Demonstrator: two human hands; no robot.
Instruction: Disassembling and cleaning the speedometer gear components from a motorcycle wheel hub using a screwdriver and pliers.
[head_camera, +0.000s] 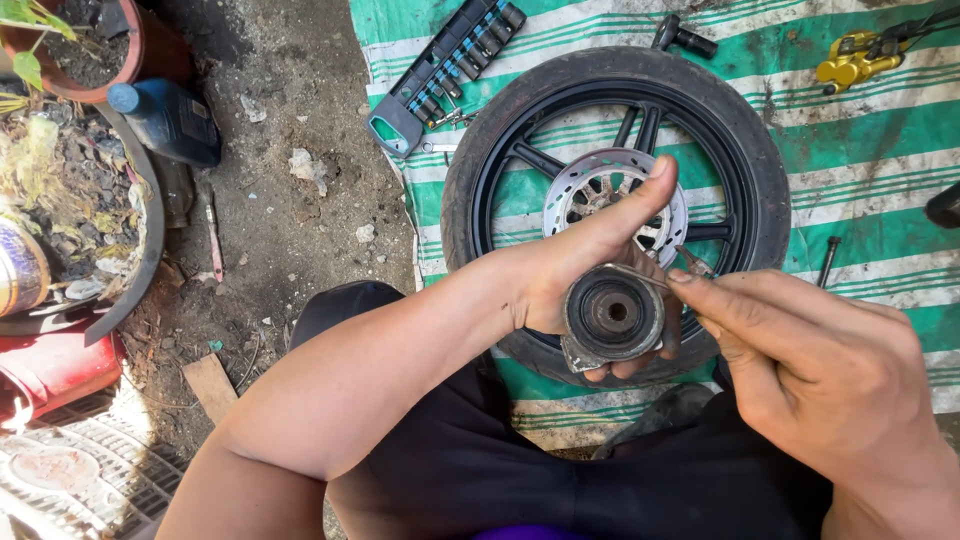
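Fingers of my left hand (585, 270) grip a round metal hub (612, 315); my right hand (800, 365) pinches a thin tool (692, 262) at its two o'clock, above the wheel (610, 110).

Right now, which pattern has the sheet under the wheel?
Green and white stripes on the sheet, head view.

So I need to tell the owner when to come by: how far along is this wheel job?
Done: the wheel is off and lies flat on the striped mat. In hand: the left hand holds a round hub part; the right hand works a thin tool at its rim. Left: the part remains off the wheel.
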